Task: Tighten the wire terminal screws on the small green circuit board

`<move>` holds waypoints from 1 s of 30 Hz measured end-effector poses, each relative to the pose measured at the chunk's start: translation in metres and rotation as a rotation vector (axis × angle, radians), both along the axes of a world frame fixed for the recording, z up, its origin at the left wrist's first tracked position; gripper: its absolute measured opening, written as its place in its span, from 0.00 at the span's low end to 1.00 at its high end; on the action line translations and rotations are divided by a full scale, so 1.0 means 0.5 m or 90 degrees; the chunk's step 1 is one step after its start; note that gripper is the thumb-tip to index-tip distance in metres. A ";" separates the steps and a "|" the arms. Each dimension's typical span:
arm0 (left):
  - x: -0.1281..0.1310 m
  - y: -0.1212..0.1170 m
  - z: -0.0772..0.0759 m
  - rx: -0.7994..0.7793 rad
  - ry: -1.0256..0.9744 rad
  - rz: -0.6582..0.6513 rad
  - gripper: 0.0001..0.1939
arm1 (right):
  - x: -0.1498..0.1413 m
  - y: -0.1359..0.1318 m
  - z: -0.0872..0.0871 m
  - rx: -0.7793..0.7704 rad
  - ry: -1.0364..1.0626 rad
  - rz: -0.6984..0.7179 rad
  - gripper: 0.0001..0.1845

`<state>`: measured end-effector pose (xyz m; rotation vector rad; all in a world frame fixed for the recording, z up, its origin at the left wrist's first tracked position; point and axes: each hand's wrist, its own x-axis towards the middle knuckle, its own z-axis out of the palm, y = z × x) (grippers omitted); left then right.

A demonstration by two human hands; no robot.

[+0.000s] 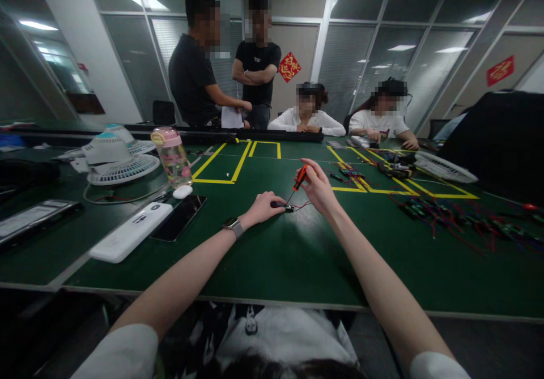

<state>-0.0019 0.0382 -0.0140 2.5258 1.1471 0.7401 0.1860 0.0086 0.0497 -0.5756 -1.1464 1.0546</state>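
Observation:
My right hand [317, 183] grips a screwdriver [300, 178] by its orange and black handle. The shaft slants down to the left, its tip at a small circuit board with wires [289, 208] on the green table [263, 260]. Fingers of my left hand [264, 208] close on the left end of that board and press it against the tabletop. Thin red and dark wires run from the board toward the right, below my right hand. Fine detail at the screwdriver tip is too small to make out.
Left of my arms lie a black phone [181, 218], a white power bank [131, 231], an earbud case [182, 192] and a pink-lidded bottle [172, 158]. White fans [123, 166] stand beyond. Wired boards [442, 212] are heaped at right. Several people are across the table.

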 end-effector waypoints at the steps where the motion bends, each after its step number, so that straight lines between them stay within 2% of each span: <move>1: -0.001 0.000 -0.001 -0.002 -0.002 -0.001 0.12 | 0.000 0.000 -0.001 -0.002 0.007 0.002 0.17; 8: 0.000 -0.003 0.004 -0.012 0.008 0.005 0.13 | 0.004 0.006 -0.008 0.001 0.026 -0.024 0.13; 14: 0.001 -0.004 0.004 -0.007 0.009 0.003 0.12 | 0.019 0.010 -0.007 -0.007 0.005 -0.049 0.16; 23: 0.002 -0.006 0.008 -0.015 0.017 0.010 0.12 | 0.024 0.016 -0.011 -0.012 0.036 -0.012 0.15; 30: 0.003 -0.008 0.010 -0.014 0.017 0.012 0.12 | 0.020 0.013 -0.008 -0.015 0.022 -0.058 0.16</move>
